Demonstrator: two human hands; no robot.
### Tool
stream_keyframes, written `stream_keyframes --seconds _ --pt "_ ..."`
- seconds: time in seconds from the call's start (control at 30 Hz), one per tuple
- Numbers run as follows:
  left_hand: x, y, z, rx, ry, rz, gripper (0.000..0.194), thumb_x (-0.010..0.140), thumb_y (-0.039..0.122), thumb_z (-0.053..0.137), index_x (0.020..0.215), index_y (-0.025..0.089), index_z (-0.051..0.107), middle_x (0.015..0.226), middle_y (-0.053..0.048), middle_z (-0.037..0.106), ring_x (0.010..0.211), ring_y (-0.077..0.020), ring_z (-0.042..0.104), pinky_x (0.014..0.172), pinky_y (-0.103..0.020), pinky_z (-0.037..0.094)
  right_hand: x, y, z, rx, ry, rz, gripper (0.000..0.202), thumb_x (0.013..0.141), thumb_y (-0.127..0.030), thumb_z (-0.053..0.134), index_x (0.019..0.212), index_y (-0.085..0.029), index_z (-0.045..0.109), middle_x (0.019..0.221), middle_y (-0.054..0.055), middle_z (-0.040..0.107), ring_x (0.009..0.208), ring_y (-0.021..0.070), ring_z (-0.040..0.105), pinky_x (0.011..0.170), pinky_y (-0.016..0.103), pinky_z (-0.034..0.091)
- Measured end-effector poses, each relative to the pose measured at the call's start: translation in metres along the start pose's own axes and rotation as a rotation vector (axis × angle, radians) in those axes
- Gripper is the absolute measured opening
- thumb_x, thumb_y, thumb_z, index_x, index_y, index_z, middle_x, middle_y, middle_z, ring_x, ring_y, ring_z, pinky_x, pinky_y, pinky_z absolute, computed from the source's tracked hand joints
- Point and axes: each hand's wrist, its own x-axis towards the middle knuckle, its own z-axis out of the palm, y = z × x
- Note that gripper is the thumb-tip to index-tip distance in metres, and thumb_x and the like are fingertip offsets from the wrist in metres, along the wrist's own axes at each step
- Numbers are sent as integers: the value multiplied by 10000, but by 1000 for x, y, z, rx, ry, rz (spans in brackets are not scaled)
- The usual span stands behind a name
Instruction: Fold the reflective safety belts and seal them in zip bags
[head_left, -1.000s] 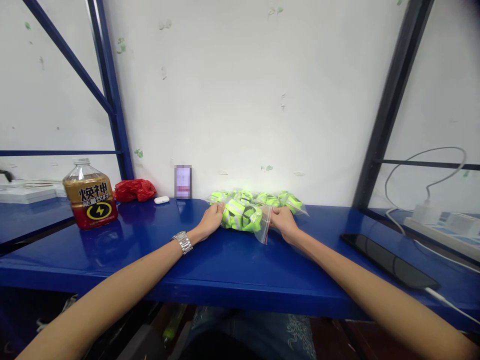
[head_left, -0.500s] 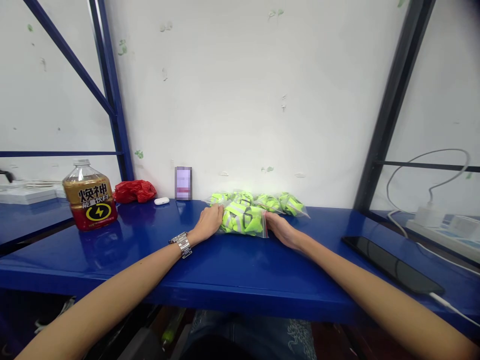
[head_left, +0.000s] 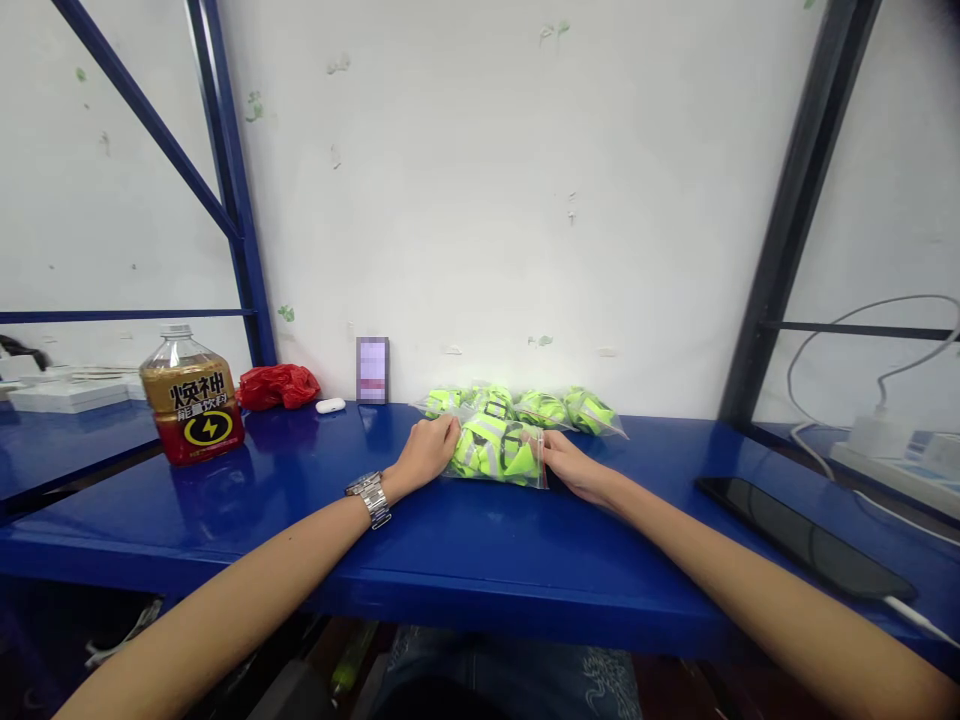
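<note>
A clear zip bag (head_left: 496, 452) packed with neon-yellow reflective straps lies on the blue shelf top (head_left: 465, 530). My left hand (head_left: 429, 449), with a metal watch on its wrist, grips the bag's left end. My right hand (head_left: 568, 464) pinches the bag's right end by the zip edge. Both hands rest on the shelf with the bag between them. Behind it, against the white wall, lie several more bags of the same yellow straps (head_left: 559, 408).
A brown drink bottle (head_left: 193, 397) stands at the left, with a red plastic bag (head_left: 277, 385), a white earbud case (head_left: 330, 405) and a small upright card (head_left: 373, 370) near it. A black phone (head_left: 806, 537) on a white cable lies at the right. Blue and dark rack posts flank the shelf.
The bag's zip flap, sticking out to the right a second ago, now lies flat under my right hand. The bag sits lower on the shelf, and the view has shifted slightly.
</note>
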Motion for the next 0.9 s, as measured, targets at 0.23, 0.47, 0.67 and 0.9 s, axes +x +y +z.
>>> stream_keyframes --seconds 0.23,0.47,0.67,0.9 --pt "-1 0 -1 -10 -20 15 380 979 315 295 736 187 557 651 -50 629 605 -180 593 577 -288 274 0 2 -6 -57 10 -23 428 745 -511 678 987 -158 676 918 72 702 848 224 630 751 337 509" --pt "1 1 -3 -6 13 -17 385 988 333 292 765 176 564 665 -56 644 610 -177 607 575 -289 266 4 2 -8 -99 77 -36 320 756 -431 669 961 -186 671 897 50 695 837 216 612 816 355 481" --pt "8 -7 -3 -27 90 -89 416 1001 361 258 780 177 557 662 -63 645 629 -190 615 588 -290 278 11 8 -26 -131 105 -89 186 753 -352 641 817 -178 633 822 31 651 814 188 554 799 322 446" --pt "14 -22 -9 -39 80 -173 477 1004 430 220 807 171 569 703 -83 661 674 -202 633 604 -280 316 13 15 -33 -131 190 10 333 715 -443 666 651 -198 448 621 -33 443 569 109 356 565 261 342"
